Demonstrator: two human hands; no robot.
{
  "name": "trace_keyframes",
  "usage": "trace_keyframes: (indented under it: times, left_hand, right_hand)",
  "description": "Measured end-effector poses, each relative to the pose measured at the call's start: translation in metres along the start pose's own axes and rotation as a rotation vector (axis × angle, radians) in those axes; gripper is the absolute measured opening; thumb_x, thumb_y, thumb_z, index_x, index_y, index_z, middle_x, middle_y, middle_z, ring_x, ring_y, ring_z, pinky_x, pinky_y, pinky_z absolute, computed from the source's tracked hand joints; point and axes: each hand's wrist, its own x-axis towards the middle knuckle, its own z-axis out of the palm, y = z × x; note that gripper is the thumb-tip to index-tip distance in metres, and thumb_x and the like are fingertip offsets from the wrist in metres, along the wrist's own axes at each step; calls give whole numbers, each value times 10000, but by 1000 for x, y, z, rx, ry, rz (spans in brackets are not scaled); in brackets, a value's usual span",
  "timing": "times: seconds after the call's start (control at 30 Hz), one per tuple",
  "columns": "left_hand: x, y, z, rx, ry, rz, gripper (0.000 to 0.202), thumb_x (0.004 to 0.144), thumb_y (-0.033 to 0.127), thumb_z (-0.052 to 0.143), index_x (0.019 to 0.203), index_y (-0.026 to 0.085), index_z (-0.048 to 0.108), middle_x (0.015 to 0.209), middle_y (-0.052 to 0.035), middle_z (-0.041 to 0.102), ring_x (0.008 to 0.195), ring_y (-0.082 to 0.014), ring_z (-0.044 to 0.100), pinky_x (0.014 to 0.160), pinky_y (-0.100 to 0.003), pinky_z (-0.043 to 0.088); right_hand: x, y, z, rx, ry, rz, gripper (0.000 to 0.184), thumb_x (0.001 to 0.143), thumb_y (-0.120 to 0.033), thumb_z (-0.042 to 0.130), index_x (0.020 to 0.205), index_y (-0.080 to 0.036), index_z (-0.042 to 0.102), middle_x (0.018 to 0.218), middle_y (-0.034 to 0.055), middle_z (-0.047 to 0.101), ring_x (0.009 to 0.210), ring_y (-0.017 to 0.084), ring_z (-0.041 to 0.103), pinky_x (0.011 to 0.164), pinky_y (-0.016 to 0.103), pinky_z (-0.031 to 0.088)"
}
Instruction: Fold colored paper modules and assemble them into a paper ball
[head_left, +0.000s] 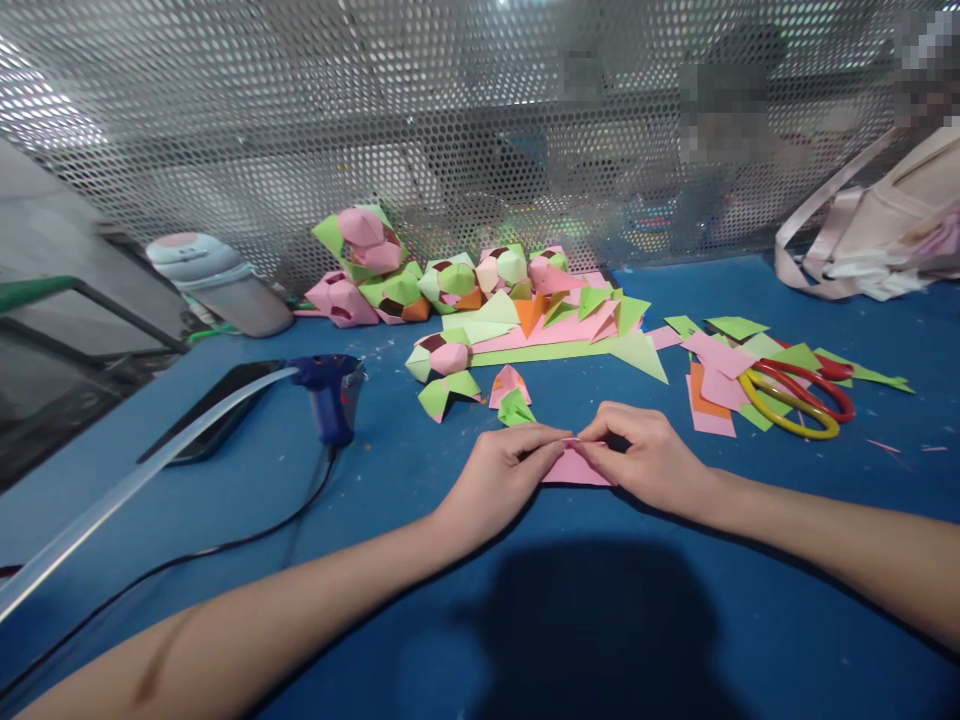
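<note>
Between both hands, low over the blue table (pixel 420 620), is a small piece of pink paper (pixel 576 470). My left hand (pixel 502 478) pinches its upper left edge between thumb and fingers. On the upper right edge, my right hand (pixel 649 455) pinches it the same way, the two sets of fingertips nearly meeting. Part of the paper is hidden under the fingers. Just beyond the left hand lie a green folded piece (pixel 515 408) and a pink folded piece (pixel 510 383), with another green folded piece (pixel 448 393) to their left.
Several folded paper shapes (pixel 457 285) line the back by a perforated metal screen (pixel 465 130). Scissors (pixel 795 400) lie among paper scraps on the right. At left are a blue glue gun (pixel 330 395) with its cord, a dark phone (pixel 217 410) and a bottle (pixel 225 285).
</note>
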Motion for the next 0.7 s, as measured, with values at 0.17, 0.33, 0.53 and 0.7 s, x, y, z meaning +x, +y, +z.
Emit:
trace_keyframes:
  times: [0.17,0.33,0.53,0.7]
  left_hand:
    - [-1,0,0,-36,-22,5,189,860,228,570,897,180,749,937,-51,748,871,-184,677,792,-276,504]
    - [0,-1,1,-33,1,29,165,839,223,600,893,169,747,916,-59,745,839,-176,674,760,-266,504]
    - [0,-5,2,-21,23,73,151,840,217,602,873,172,742,858,-44,740,783,-156,666,712,-246,494]
    - [1,-6,4,-15,25,113,148,839,227,613,877,168,743,850,-41,741,772,-150,667,700,-235,492]
  right_hand:
    - [0,3,0,15,4,-31,131,859,-124,574,762,-159,656,672,-6,582,618,97,530,576,229,402]
    - [0,3,0,36,-5,-25,128,856,-136,586,779,-161,684,672,0,605,613,99,544,568,230,407]
    - [0,5,0,55,-23,-4,114,852,-134,602,812,-157,706,680,1,611,620,92,544,571,222,407]
    - [0,4,1,37,-14,-16,119,852,-138,599,784,-150,696,665,-2,599,607,89,540,564,221,405]
